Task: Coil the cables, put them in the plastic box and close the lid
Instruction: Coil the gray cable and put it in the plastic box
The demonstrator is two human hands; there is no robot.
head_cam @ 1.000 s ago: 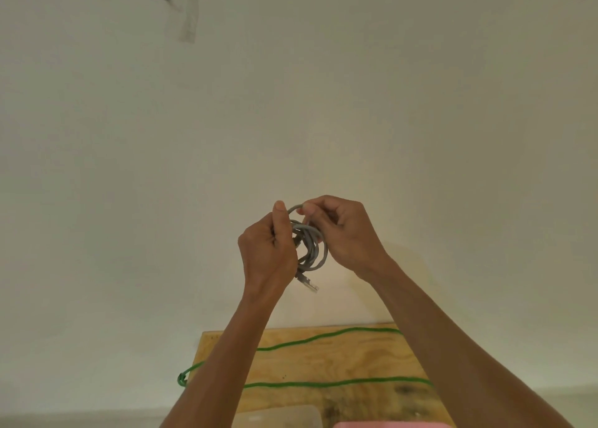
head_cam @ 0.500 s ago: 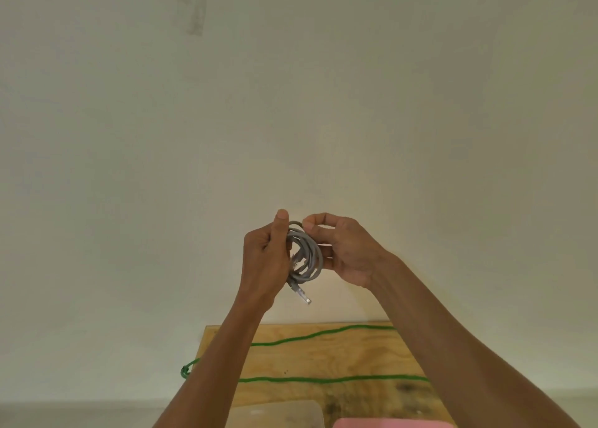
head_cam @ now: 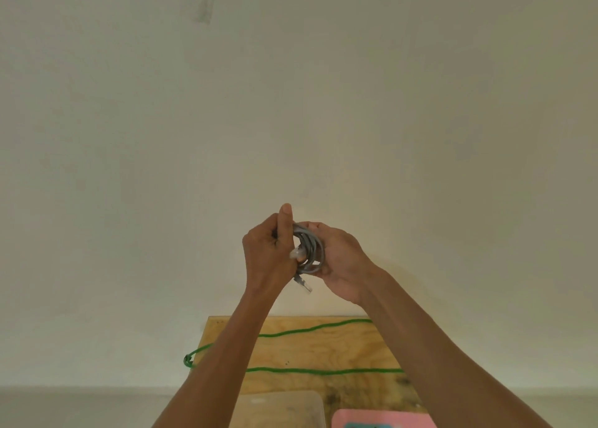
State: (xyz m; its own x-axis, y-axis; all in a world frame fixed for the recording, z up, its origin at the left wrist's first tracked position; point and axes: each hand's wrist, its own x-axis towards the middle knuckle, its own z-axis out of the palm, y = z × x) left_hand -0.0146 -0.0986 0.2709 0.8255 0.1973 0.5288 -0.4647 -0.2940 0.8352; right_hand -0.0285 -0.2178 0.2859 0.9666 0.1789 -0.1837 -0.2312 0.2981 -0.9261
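A grey cable, wound into a small coil, is held up in front of the wall between both hands. My left hand grips its left side, thumb pointing up. My right hand cups and holds the coil's right side. One clear plug sticks out by my left fingers and another hangs below the coil. A green cable lies stretched in long lines across the wooden board below. The clear plastic box shows at the bottom edge, partly cut off.
A pink object lies at the bottom edge, right of the box. The green cable's bend hangs past the board's left edge. A plain pale wall fills the view behind the hands.
Both hands have lowered slightly and closed tighter round the grey coil. The coil is more compact, and a plug end now sits by my left fingers.
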